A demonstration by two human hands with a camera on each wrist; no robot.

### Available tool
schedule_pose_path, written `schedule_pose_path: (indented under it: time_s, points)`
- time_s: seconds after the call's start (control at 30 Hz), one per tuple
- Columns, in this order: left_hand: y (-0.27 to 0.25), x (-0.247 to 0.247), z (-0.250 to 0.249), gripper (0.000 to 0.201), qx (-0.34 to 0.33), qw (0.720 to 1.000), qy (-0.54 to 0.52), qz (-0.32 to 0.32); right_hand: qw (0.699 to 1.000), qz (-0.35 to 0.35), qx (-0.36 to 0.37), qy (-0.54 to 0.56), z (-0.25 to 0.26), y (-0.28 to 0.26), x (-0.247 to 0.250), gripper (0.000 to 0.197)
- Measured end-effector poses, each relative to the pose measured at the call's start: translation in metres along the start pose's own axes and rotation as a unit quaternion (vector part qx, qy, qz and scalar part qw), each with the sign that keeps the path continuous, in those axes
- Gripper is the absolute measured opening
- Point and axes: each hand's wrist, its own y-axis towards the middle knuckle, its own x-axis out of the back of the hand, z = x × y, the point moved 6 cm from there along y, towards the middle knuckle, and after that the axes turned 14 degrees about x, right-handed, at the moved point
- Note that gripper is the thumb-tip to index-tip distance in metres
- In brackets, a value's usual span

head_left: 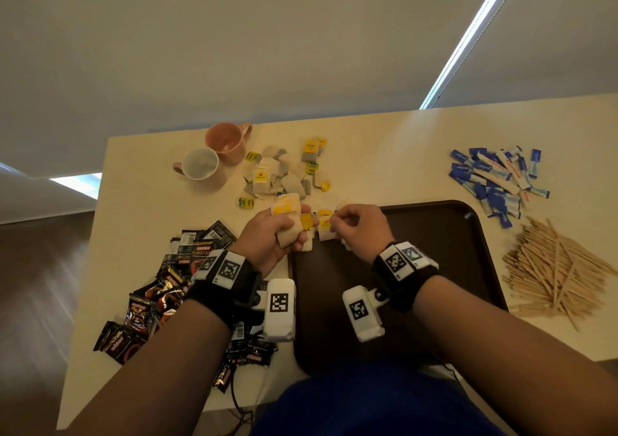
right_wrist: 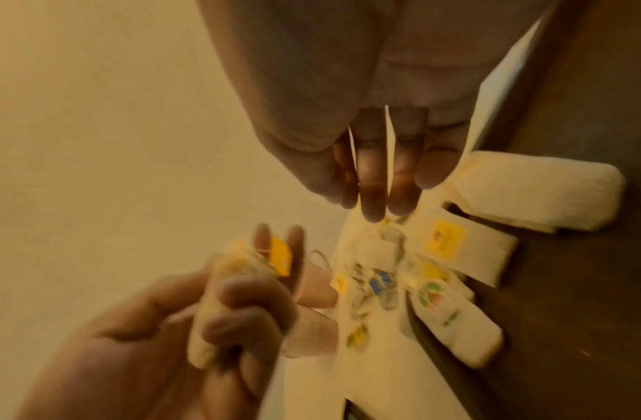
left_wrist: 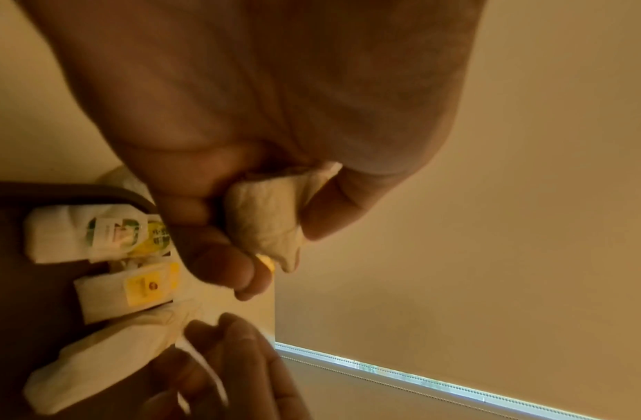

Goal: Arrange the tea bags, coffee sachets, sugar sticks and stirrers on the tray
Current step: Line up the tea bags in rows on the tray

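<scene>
My left hand (head_left: 284, 231) grips a bunch of tea bags (head_left: 286, 208) above the tray's far left corner; the bunch (left_wrist: 264, 224) shows crumpled in its fist. My right hand (head_left: 337, 223) pinches a tea bag (head_left: 324, 226) by its thin paper edge, which sits between the fingers (right_wrist: 372, 176). Three tea bags (right_wrist: 473, 250) lie side by side in the corner of the dark brown tray (head_left: 434, 258). More loose tea bags (head_left: 284, 171) are piled behind the hands. Coffee sachets (head_left: 174, 288) lie left, sugar sticks (head_left: 495, 181) and wooden stirrers (head_left: 551, 275) right.
Two mugs (head_left: 227, 141) (head_left: 200, 164) stand at the table's back left. The table (head_left: 384, 154) ends at a far edge against a pale wall. The tray rim (left_wrist: 78, 193) curves by my left fingers. Cables hang at the near edge.
</scene>
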Motion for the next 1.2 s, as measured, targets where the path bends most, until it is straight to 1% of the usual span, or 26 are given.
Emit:
schedule_pose_path:
  time_s: [0.13, 0.23, 0.33, 0.43, 0.53, 0.6, 0.67, 0.8, 0.87, 0.9, 1.0, 1.1, 1.2]
  points:
    - [0.001, -0.018, 0.008, 0.026, -0.009, 0.999, 0.015, 0.045, 0.995, -0.019, 0.089, 0.028, 0.036, -0.003, 0.026, 0.012]
    - [-0.003, -0.03, 0.013, 0.022, -0.032, 0.998, 0.011, 0.052, 0.989, 0.004, 0.147, 0.029, 0.059, -0.01, 0.034, 0.013]
    - [-0.008, -0.041, 0.015, 0.019, -0.051, 0.997, 0.014, 0.062, 0.987, 0.029, 0.158, 0.017, 0.066, -0.019, 0.039, 0.011]
    - [-0.013, -0.053, 0.016, 0.02, -0.061, 0.995, 0.023, 0.077, 0.983, 0.044, 0.176, 0.028, 0.067, -0.026, 0.048, 0.012]
    - [-0.018, -0.066, 0.018, 0.027, -0.064, 0.993, 0.025, 0.094, 0.979, 0.051, 0.195, 0.015, 0.067, -0.028, 0.057, 0.012]
    - [-0.018, -0.075, 0.019, 0.022, -0.06, 0.992, 0.015, 0.107, 0.978, 0.055, 0.202, 0.0, 0.067, -0.027, 0.062, 0.009]
    - [-0.018, -0.081, 0.021, 0.022, -0.047, 0.992, -0.013, 0.113, 0.977, 0.056, 0.206, -0.009, 0.066, -0.027, 0.069, 0.009]
    - [-0.014, -0.084, 0.02, 0.033, -0.028, 0.986, -0.115, 0.118, 0.98, 0.033, 0.195, 0.023, 0.061, -0.029, 0.082, 0.01]
    - [-0.012, -0.084, 0.02, 0.04, -0.021, 0.984, -0.142, 0.108, 0.979, 0.026, 0.196, 0.05, 0.062, -0.031, 0.087, 0.008]
    - [-0.012, -0.085, 0.019, 0.038, -0.021, 0.985, -0.141, 0.096, 0.978, 0.025, 0.196, 0.07, 0.063, -0.032, 0.09, 0.006]
    - [-0.01, -0.082, 0.015, 0.024, -0.038, 0.99, -0.121, 0.056, 0.972, 0.026, 0.196, 0.126, 0.067, -0.032, 0.098, 0.005]
    - [-0.009, -0.074, 0.013, 0.022, -0.04, 0.995, -0.094, 0.008, 0.969, 0.025, 0.195, 0.148, 0.07, -0.032, 0.108, 0.007]
    - [-0.008, -0.063, 0.011, 0.022, -0.036, 0.996, -0.054, -0.054, 0.971, 0.003, 0.182, 0.153, 0.068, -0.029, 0.119, 0.009]
